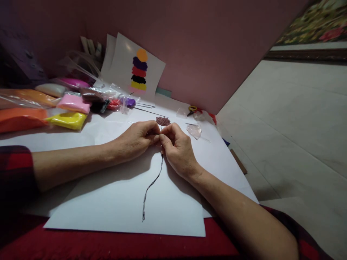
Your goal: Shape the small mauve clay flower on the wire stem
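My left hand and my right hand meet over a white sheet, thumbs and index fingertips pressed together. What they pinch is mostly hidden by the fingers. Just beyond the fingertips is a brown, petalled flower head, with a bit of thin stem below it. A dark, wavy stem runs from under my hands toward the sheet's near edge; whether it is drawn or a strand lying there, I cannot tell.
Bags of coloured modelling clay crowd the left side. A card with coloured patches leans on the wall. Thin dark strips, yellow-handled scissors and a clear plastic scrap lie behind my hands. Red cloth borders the front.
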{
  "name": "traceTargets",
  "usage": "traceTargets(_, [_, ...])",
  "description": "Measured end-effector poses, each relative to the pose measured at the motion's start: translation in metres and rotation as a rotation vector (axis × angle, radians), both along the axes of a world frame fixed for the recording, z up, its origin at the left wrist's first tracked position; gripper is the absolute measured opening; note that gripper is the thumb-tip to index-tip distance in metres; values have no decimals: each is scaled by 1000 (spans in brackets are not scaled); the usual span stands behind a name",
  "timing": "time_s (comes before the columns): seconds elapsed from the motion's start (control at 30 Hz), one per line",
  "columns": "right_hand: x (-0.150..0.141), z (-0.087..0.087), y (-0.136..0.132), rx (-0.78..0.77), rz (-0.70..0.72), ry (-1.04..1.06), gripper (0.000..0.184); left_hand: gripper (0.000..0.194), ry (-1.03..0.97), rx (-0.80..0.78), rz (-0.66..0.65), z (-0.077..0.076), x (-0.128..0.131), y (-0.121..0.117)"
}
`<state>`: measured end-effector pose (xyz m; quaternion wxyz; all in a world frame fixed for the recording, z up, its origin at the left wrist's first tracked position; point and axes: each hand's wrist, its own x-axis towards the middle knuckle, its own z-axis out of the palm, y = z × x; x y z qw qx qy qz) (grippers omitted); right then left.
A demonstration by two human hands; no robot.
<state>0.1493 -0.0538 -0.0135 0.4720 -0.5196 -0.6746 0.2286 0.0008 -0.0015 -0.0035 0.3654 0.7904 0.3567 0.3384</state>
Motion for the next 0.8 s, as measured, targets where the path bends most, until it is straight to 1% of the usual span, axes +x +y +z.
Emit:
traceTargets(0.3, [0, 0, 0, 1, -2, -3, 8, 13, 6, -12, -4, 1, 0, 0])
traceTargets(0.5, [0, 1, 0, 12, 5, -14, 9, 12, 22, 16, 7, 0, 0, 0])
traceTargets(0.8, [0, 0, -1, 13, 11, -14, 10, 12, 27, 26, -11, -1, 0, 1])
